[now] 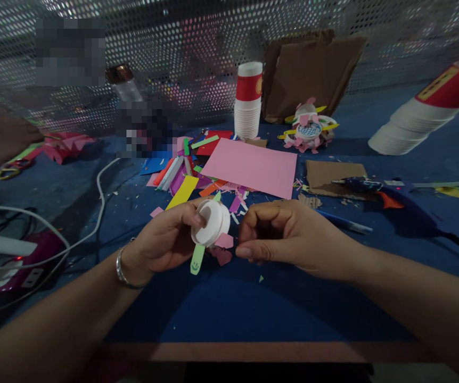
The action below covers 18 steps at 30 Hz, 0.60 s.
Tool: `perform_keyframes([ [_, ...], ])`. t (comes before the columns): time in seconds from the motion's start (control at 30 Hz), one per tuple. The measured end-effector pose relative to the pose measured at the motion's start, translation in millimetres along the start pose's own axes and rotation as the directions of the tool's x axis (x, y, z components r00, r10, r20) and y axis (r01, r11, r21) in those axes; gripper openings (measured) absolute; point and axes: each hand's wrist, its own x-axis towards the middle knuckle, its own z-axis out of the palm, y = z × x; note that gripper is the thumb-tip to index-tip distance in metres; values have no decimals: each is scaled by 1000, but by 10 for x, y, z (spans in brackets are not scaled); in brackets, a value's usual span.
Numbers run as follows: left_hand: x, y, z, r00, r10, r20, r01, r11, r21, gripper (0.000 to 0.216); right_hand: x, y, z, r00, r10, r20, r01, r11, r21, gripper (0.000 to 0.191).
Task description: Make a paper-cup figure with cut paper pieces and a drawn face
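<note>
My left hand grips a small white paper-cup craft, thumb pressed on its round white face. A green paper strip with a drawn smiling face sticks out below it, and pink paper pieces jut from its right side. My right hand is just to the right of the craft, apart from it. Its fingers are curled in and the thumb lies near them; whatever is between them, if anything, is hidden. Below it on the blue table lies a tiny green scrap.
Pink paper, coloured scraps and markers lie ahead. Behind are a cup stack, another craft and cardboard. At right are a glue gun and a tilted cup stack. Another person's hand is far left, above a power strip.
</note>
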Motion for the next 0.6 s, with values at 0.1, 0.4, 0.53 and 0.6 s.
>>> perform_keyframes([
  [0.1,0,18,-11,1000,10,-24,-10,1000,15,19,-3,-9,-22,998,-11,-64,11,1000,-6,23],
  [0.4,-6,-33,20,1000,-22,-11,22,1000,0,20,-9,-75,23,993,-20,-118,33,994,106,23],
  [0.53,-8,-35,10,999,-36,29,36,999,24,21,-16,-71,37,996,-41,-82,53,988,148,26],
  [0.6,-4,-38,7,999,-34,33,33,999,37,21,-22,-66,38,996,-54,-70,65,986,152,27],
])
